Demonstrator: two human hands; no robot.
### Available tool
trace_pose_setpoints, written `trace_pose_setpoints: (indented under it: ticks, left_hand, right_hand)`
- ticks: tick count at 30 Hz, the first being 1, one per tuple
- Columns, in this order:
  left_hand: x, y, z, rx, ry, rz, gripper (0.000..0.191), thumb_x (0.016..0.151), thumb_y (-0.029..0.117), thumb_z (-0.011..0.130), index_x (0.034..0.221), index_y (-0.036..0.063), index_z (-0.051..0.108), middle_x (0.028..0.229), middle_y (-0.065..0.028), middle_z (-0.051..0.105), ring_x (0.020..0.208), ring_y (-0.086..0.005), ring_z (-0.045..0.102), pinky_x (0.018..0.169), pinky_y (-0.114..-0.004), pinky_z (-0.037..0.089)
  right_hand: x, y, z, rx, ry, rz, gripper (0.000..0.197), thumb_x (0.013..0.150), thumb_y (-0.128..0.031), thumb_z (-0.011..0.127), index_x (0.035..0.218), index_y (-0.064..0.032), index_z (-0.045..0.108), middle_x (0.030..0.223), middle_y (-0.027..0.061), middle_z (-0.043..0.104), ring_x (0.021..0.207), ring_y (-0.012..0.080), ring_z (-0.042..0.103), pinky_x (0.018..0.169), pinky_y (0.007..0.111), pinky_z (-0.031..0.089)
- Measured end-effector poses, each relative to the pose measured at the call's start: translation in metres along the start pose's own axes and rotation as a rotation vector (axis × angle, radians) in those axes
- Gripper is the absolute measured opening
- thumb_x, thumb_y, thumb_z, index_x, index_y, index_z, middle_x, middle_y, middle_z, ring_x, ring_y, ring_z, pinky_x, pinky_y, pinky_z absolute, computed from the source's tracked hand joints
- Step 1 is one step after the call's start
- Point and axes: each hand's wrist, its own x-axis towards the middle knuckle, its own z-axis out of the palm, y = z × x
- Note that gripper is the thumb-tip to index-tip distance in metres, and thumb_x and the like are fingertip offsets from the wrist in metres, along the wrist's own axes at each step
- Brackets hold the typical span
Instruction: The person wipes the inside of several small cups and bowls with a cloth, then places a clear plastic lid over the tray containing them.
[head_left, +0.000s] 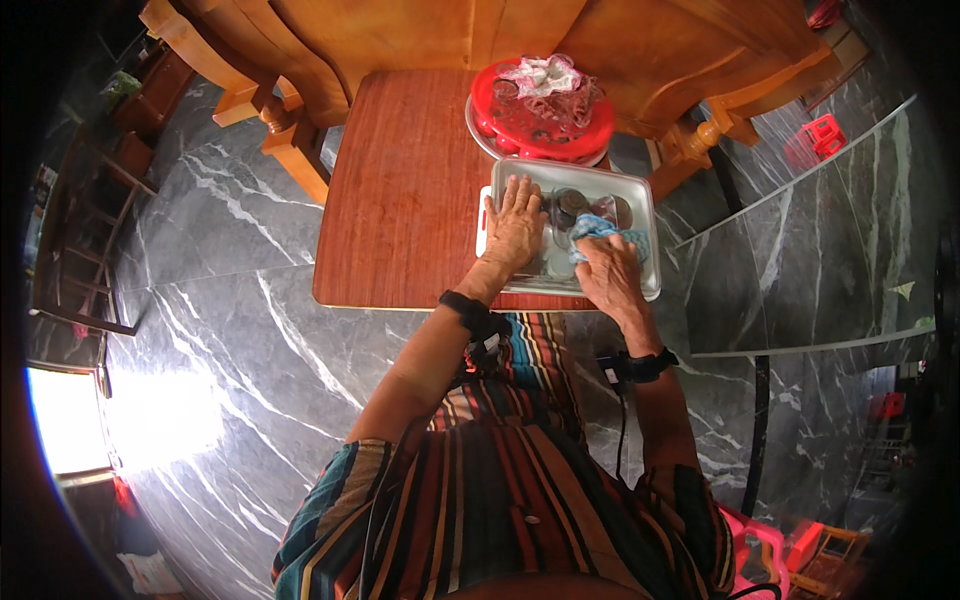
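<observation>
A rectangular clear plastic container (651, 196) with a pale rim sits at the right end of the wooden table. Round dark items (568, 204) and a pale disc (561, 264) show in or through it; I cannot tell whether a lid covers them. My left hand (516, 225) rests flat on the container's left part, holding nothing, its fingers slightly spread. On the right part, my right hand (611, 270) presses a crumpled blue and white cloth (596, 227) against the container. The fingers partly hide the cloth.
Behind the container stands a red round plastic tray (487, 105) bearing clear cups and a pink-white cloth (551, 75). The brown tabletop (405, 195) extends left. A carved wooden bench (420, 34) borders the far side. A red stool (825, 136) stands on the marbled floor.
</observation>
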Motion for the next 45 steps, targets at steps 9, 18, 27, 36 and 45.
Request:
trace_pose_setpoints:
  ticks: [9, 18, 27, 36, 45]
  left_hand:
    - [0.002, 0.016, 0.023, 0.076, 0.058, 0.087, 0.056, 0.086, 0.011, 0.049, 0.139, -0.0037, 0.039, 0.149, -0.0255, 0.033, 0.144, -0.0378, 0.022, 0.117, -0.055, 0.014]
    - [0.001, 0.026, 0.017, 0.112, 0.05, 0.135, 0.054, 0.095, 0.024, 0.049, 0.138, -0.0059, 0.038, 0.148, -0.0267, 0.032, 0.143, -0.041, 0.023, 0.116, -0.057, 0.014]
    - [0.003, 0.021, 0.026, 0.169, 0.088, 0.137, 0.059, 0.091, 0.028, 0.055, 0.136, -0.0079, 0.04, 0.147, -0.0276, 0.034, 0.142, -0.0414, 0.025, 0.115, -0.059, 0.015]
    - [-0.004, 0.023, 0.021, 0.011, 0.197, 0.213, 0.046, 0.092, 0.024, 0.055, 0.127, -0.0059, 0.05, 0.14, -0.0262, 0.044, 0.139, -0.0402, 0.033, 0.116, -0.054, 0.019]
    - [-0.028, 0.028, 0.012, 0.196, -0.071, 0.41, 0.043, 0.094, 0.035, 0.052, 0.121, 0.0025, 0.06, 0.14, -0.0178, 0.046, 0.14, -0.0328, 0.031, 0.116, -0.054, 0.019]
  right_hand:
    - [0.01, 0.028, -0.01, -0.251, 0.015, -0.055, 0.026, 0.08, -0.016, 0.062, 0.1, -0.001, 0.064, 0.117, 0.0127, 0.061, 0.108, 0.0313, 0.049, 0.09, 0.047, 0.037]
    - [0.042, 0.05, 0.004, -0.349, -0.026, -0.058, 0.038, 0.079, -0.016, 0.06, 0.114, -0.0024, 0.062, 0.134, 0.0104, 0.055, 0.118, 0.0344, 0.046, 0.097, 0.048, 0.036]
    - [0.022, 0.035, -0.004, -0.194, -0.083, -0.028, 0.022, 0.08, -0.014, 0.061, 0.096, 0.0011, 0.066, 0.108, 0.0144, 0.065, 0.111, 0.0333, 0.051, 0.095, 0.049, 0.036]
    - [0.015, 0.05, -0.006, 0.472, 0.095, 0.258, 0.019, 0.089, -0.016, 0.052, 0.098, -0.001, 0.06, 0.072, 0.0208, 0.059, 0.06, 0.037, 0.056, 0.058, 0.046, 0.044]
    - [0.115, -0.005, 0.005, 0.305, 0.309, -0.033, 0.04, 0.088, -0.014, 0.061, 0.124, -0.0058, 0.046, 0.098, 0.0161, 0.064, 0.081, 0.0318, 0.063, 0.069, 0.041, 0.052]
